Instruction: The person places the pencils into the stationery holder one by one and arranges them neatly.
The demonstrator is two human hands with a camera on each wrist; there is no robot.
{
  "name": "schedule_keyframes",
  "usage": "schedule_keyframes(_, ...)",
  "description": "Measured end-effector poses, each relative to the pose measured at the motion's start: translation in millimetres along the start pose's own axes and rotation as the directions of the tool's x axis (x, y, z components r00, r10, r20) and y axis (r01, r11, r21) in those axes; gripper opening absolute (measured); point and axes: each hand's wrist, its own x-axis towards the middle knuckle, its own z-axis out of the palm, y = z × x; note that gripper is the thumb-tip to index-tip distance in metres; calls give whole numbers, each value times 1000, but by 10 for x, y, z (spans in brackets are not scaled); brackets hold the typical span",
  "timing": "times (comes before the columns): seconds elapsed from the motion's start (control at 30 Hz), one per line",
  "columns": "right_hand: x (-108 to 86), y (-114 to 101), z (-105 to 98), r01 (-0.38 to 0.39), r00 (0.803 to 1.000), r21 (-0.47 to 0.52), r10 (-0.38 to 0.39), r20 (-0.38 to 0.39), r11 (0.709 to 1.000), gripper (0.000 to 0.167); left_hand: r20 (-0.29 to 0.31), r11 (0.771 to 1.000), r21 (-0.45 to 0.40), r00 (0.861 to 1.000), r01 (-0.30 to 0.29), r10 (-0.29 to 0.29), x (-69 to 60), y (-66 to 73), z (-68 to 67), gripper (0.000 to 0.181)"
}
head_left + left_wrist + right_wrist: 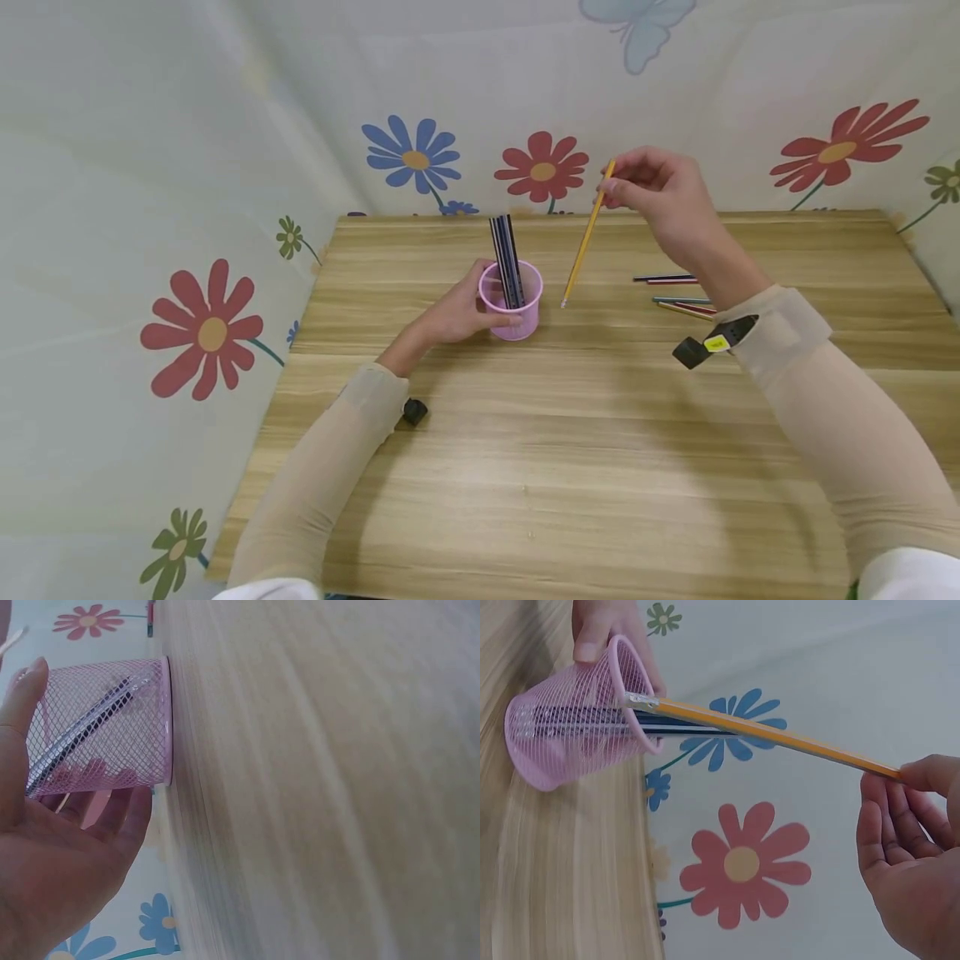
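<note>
A pink mesh pencil cup [517,332] stands upright on the wooden table, and my left hand [459,313] holds it round the side, thumb in front. Several dark striped pencils [507,258] lean together inside the cup [105,724]. Up to the right, my right hand [667,200] pinches a yellow pencil [587,237] near its upper end between thumb and fingers. This pencil slants downward in the air, its eraser end lowest and to the right of the cup in the head view. In the right wrist view, the yellow pencil [780,737] overlaps the cup's rim.
Several more pencils [678,300], dark, red, bluish and yellow, lie on the table [525,450] at the right, partly behind my right forearm. A wall covering [465,67] printed with flowers rises along the table's back and left edges. Each wrist carries a small black camera [415,411].
</note>
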Motion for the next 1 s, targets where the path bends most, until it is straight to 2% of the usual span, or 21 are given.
schedule_keyframes(0.17,45,-11,156,47,997,39,-45,-64,998,24,4,1000,-4,1000,-2,2,7,10,-1,82)
schedule_keyframes(0.3,83,47,313,69,994,18,-67,-89,997,19,1,1000,1,1000,-3,3,0,15,1,82)
schedule_keyframes(0.47,104,158,488,77,995,-70,-81,-65,995,16,-6,1000,3,1000,-4,4,-2,5,-1,80)
schedule_keyframes(0.63,108,283,598,70,996,-154,-78,-48,986,17,7,999,-31,1000,-19,19,21,-7,9,80)
schedule_keyframes(0.77,127,383,638,60,997,-223,-70,-38,973,19,13,999,-50,1000,-17,18,33,-8,17,83)
schedule_keyframes(1.0,190,550,667,54,997,-277,-64,-30,959,24,8,999,-46,1000,-29,29,20,-4,18,84)
